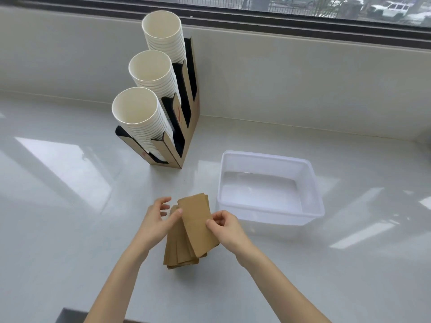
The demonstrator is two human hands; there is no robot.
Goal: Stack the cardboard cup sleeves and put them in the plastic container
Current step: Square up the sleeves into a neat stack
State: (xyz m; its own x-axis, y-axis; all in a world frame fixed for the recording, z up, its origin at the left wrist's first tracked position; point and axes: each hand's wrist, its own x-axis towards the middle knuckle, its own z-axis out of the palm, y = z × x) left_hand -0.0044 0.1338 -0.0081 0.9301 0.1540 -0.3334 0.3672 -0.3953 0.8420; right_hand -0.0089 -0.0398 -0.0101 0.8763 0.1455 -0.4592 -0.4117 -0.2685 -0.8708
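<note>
Several flat brown cardboard cup sleeves (186, 245) lie fanned in a loose pile on the white counter, just in front of me. My right hand (225, 226) pinches the right edge of the top sleeve (196, 220). My left hand (156, 220) rests its thumb on that sleeve's left edge, the other fingers spread apart above the pile. The clear plastic container (312, 190) stands to the right of the pile, with nothing in it.
A cardboard cup holder (184, 127) with three tall stacks of white paper cups (140, 113) stands behind the pile to the left. A wall and a window ledge (279, 29) run along the back. A dark edge (70, 315) shows at the counter's front.
</note>
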